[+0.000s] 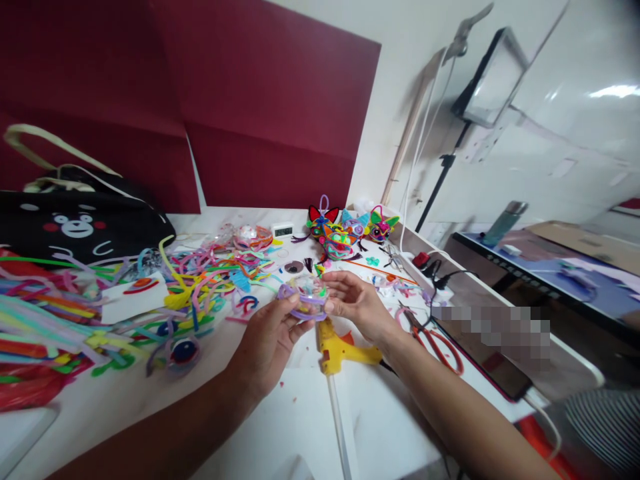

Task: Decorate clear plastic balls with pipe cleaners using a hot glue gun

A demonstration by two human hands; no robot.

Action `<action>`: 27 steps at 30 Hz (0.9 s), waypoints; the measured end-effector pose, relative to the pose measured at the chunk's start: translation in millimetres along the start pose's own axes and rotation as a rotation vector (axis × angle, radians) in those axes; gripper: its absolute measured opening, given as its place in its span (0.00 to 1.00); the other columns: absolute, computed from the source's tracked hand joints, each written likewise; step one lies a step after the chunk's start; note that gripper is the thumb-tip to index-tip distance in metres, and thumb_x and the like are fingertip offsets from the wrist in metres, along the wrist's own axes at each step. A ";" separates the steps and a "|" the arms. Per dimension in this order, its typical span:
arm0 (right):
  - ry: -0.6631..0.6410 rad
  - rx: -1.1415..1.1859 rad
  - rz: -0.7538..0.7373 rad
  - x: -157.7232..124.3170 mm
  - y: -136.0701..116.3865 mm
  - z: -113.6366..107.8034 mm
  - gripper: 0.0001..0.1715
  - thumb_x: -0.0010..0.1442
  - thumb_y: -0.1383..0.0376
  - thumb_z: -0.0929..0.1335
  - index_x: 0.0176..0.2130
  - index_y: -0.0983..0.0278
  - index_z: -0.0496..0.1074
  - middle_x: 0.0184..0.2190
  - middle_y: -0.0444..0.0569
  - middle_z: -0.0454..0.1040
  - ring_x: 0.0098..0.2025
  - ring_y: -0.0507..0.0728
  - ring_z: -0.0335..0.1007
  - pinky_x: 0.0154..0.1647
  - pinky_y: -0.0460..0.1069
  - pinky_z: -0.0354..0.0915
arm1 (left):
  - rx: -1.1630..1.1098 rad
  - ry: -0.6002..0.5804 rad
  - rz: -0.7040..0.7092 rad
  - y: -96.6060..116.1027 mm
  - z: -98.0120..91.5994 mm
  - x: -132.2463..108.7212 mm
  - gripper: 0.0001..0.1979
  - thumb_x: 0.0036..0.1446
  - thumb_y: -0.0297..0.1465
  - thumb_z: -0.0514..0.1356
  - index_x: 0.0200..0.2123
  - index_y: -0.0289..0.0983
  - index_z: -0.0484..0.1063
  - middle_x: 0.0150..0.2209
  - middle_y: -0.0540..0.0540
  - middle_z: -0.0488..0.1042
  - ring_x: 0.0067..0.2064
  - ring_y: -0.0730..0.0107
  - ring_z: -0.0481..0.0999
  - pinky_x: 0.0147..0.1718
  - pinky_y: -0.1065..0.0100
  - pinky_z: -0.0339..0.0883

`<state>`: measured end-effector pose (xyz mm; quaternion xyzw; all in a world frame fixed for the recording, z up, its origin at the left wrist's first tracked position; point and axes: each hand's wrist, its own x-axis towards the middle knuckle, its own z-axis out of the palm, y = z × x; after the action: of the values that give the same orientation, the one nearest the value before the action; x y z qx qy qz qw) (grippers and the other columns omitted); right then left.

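Observation:
Between my two hands is a clear plastic ball (311, 291) with a lavender pipe cleaner (306, 316) around it and small colourful bits showing inside. My left hand (270, 337) grips its left side, thumb in front. On the right side, the thumb and fingers of my right hand (357, 303) close on the ball. A yellow glue gun (330, 350) lies on the table just below the hands, with a pale glue stick (339, 420) extending from its back. Close to my right forearm are orange-handled pliers (440, 343).
Piles of coloured pipe cleaners (55, 313) cover the left side, before a black bag (75, 223). Finished-looking fuzzy cat-eared ornaments (340, 230) stand at the back. A phone (493, 357) with a cable lies at the right edge. A lamp stand (440, 177) rises behind.

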<state>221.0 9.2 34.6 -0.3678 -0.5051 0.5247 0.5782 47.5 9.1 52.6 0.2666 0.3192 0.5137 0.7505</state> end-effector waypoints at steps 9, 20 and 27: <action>-0.013 0.010 -0.003 0.9 4.1 -7.5 0.34 0.37 0.60 0.83 0.43 0.59 0.74 0.42 0.47 0.79 0.46 0.58 0.76 0.51 0.55 0.71 | 0.003 0.006 -0.017 -3.8 1.4 0.6 0.04 0.48 0.25 0.68 0.31 0.34 0.78 0.31 0.46 0.83 0.31 0.69 0.81 0.29 0.72 0.76; -0.017 0.019 0.002 0.3 4.6 -11.8 0.34 0.37 0.62 0.83 0.44 0.59 0.74 0.43 0.47 0.79 0.46 0.57 0.76 0.47 0.52 0.73 | 0.013 -0.032 -0.032 -8.2 -2.6 3.1 0.06 0.48 0.26 0.69 0.33 0.34 0.79 0.31 0.46 0.83 0.31 0.69 0.81 0.30 0.72 0.77; -0.015 0.037 0.011 0.7 9.0 -13.4 0.33 0.37 0.63 0.83 0.43 0.59 0.74 0.44 0.46 0.78 0.45 0.56 0.75 0.45 0.51 0.72 | 0.021 -0.031 -0.044 -8.6 -1.5 2.9 0.07 0.47 0.26 0.70 0.32 0.33 0.79 0.31 0.46 0.83 0.31 0.69 0.81 0.30 0.73 0.77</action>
<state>231.8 12.9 23.3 -0.3559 -0.4977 0.5400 0.5780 52.3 9.0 44.7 0.2755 0.3186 0.4893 0.7636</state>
